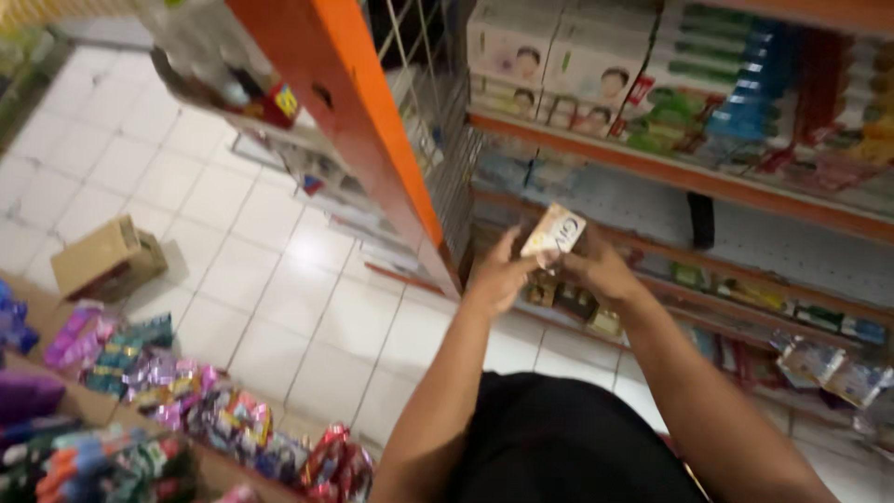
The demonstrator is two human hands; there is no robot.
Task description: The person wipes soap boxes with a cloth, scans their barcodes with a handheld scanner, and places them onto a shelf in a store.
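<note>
Both my hands hold one small cream-and-tan box (553,230) in front of a store shelf. My left hand (498,272) grips its lower left side with the thumb up along the edge. My right hand (601,268) closes on the lower right side. The box is tilted, its printed face toward me. Just beneath my hands, several small dark and gold boxes (575,303) sit in a row on a low shelf.
An orange shelf upright (358,121) slants down the middle. Orange shelves (689,177) to the right carry white boxes and green and blue packs. A cardboard box (107,258) stands on the white tiled floor. Colourful packets (186,401) fill a bin at lower left.
</note>
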